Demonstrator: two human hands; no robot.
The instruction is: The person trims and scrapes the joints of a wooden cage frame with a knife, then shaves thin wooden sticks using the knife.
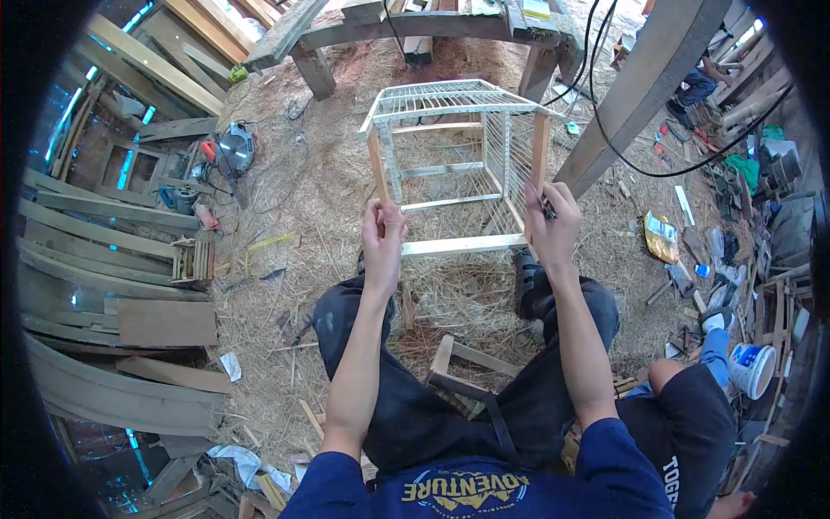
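A wooden frame [467,245] with thin, closely spaced strips or cords across its top and right side stands on the floor before me. My left hand [383,235] is closed at the lower end of its left near post. On the right near post, my right hand [554,223] has its fingers wrapped round the wood. Something small and dark, perhaps nails, shows between the right-hand fingers; I cannot make it out fully. The open inside of the frame, with its crossbars, lies between both hands.
A circular saw [234,149] lies on the straw-littered floor at left, near stacked boards [164,322]. A wooden post [644,95] with a black cable rises at right. A workbench [432,30] stands ahead. Another person [683,415] sits at lower right by a white bucket [751,370].
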